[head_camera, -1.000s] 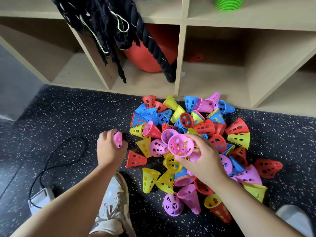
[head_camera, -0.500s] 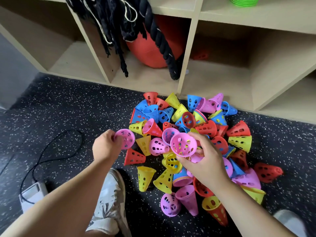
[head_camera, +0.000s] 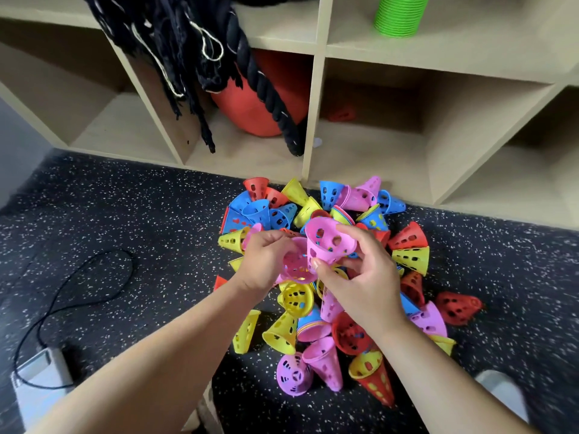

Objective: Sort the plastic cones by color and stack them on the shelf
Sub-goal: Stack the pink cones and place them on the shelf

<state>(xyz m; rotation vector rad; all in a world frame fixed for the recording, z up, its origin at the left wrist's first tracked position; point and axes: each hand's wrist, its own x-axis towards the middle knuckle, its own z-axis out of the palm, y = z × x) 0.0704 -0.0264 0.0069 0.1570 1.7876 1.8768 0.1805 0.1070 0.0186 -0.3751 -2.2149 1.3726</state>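
Note:
A heap of perforated plastic cones [head_camera: 313, 277] in pink, yellow, blue and red lies on the speckled floor in front of the wooden shelf [head_camera: 313, 89]. My left hand [head_camera: 266, 261] grips a pink cone [head_camera: 296, 266] above the heap. My right hand [head_camera: 363, 277] pinches a second pink cone [head_camera: 326, 239] by its rim. The two pink cones touch, the right one partly over the left. A lone red cone [head_camera: 341, 114] sits deep in the middle cubby. A green stack [head_camera: 399, 15] stands on the upper shelf.
Black ropes [head_camera: 194, 51] hang over a cubby holding a red-orange ball [head_camera: 260, 98]. A black cable [head_camera: 78, 292] runs over the dark floor to a grey device [head_camera: 40, 377] at the left. My shoes [head_camera: 498, 393] show at the bottom edge.
My left hand has moved right with its pink cone to meet the right hand's cone. The right hand has turned its cone wide end down. The camera has tilted up slightly.

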